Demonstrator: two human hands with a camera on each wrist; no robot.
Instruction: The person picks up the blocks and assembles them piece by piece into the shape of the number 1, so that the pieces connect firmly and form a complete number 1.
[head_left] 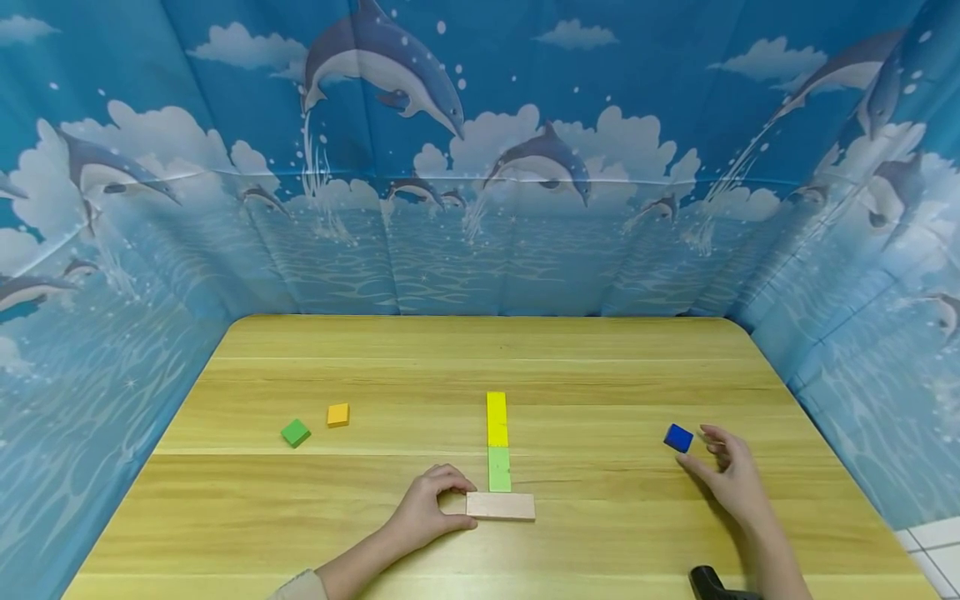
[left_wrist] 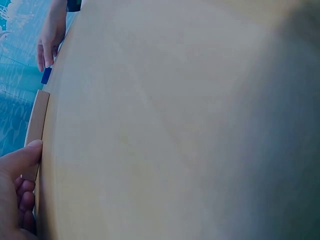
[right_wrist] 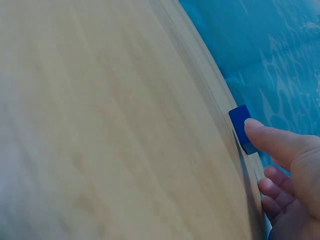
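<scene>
My left hand (head_left: 426,515) pinches the left end of a plain wooden block (head_left: 501,507), thumb on the near side and fingers on the far side. In the left wrist view, the thumb lies on this wooden block (left_wrist: 36,117). Just beyond it, a light green block (head_left: 499,470) and a yellow block (head_left: 497,419) lie end to end in a line. Over on the right, my right hand (head_left: 731,479) is beside a blue block (head_left: 678,438), thumb and forefinger spread apart. The thumb is at the near corner of the blue block (right_wrist: 240,125); whether it touches cannot be told.
Toward the left of the wooden table (head_left: 247,517) lie a green block (head_left: 296,432) and an orange block (head_left: 338,415). Near the front edge, by the right forearm, is a black object (head_left: 708,583). A dolphin-print curtain (head_left: 480,250) surrounds the table's back and sides.
</scene>
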